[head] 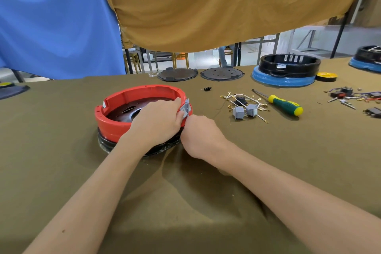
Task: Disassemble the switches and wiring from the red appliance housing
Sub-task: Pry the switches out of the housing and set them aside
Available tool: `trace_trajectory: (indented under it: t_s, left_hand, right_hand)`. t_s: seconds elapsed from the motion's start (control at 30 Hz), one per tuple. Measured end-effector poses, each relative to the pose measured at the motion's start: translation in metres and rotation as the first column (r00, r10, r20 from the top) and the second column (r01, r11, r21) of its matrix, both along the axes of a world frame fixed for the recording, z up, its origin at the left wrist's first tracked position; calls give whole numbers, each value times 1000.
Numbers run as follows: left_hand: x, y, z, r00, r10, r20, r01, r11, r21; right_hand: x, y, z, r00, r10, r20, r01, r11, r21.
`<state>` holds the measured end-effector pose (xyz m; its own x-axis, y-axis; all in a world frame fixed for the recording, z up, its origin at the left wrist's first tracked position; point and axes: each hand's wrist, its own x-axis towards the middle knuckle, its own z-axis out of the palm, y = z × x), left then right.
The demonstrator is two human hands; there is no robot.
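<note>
A round red appliance housing (132, 97) sits on a black base on the olive table cloth, left of centre. A grey switch (185, 108) sticks up at the housing's right rim. My left hand (157, 118) reaches over the rim from inside, its fingers curled around the switch. My right hand (199, 131) is outside the rim, fingers curled against the housing wall just below the switch; what it pinches is hidden. Two loose grey switches (245, 111) with white wires and brass terminals lie to the right.
A green and yellow screwdriver (283, 104) lies right of the loose switches. A black housing on a blue base (286, 70), two dark round plates (221, 73), a yellow tape roll (326, 76) and a pile of wired parts (348, 95) stand further back and right.
</note>
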<state>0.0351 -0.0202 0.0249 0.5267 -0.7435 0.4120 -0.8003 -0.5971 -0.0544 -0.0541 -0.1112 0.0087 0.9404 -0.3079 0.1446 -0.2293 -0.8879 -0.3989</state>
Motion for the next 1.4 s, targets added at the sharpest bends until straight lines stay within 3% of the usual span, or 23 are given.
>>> trace_trajectory:
  t_s: [0.23,0.6,0.93,1.2,1.4]
  left_hand:
    - [0,1,2,999,9,-37,-8,1000,30]
    - [-3,5,3,999,20,-50,-19,1000,13]
    - [-1,4,1,998,29,-52,-28,999,24]
    - [0,4,0,999,21,-36,-21,1000,3]
    - [0,5,-2,1000,15,-27,-16,1000,-25]
  right_hand:
    - [2,-1,5,1000,23,10,-21,983,-184]
    - [5,-49,20,997,48,-64,-48,999,-5]
    - [5,1,-5,999,-3,54,17,962,-271]
    - [11,-59,13,994,58,-93,-79,967,-242]
    - [10,-49,-1,998,63,11,-58,966,-250]
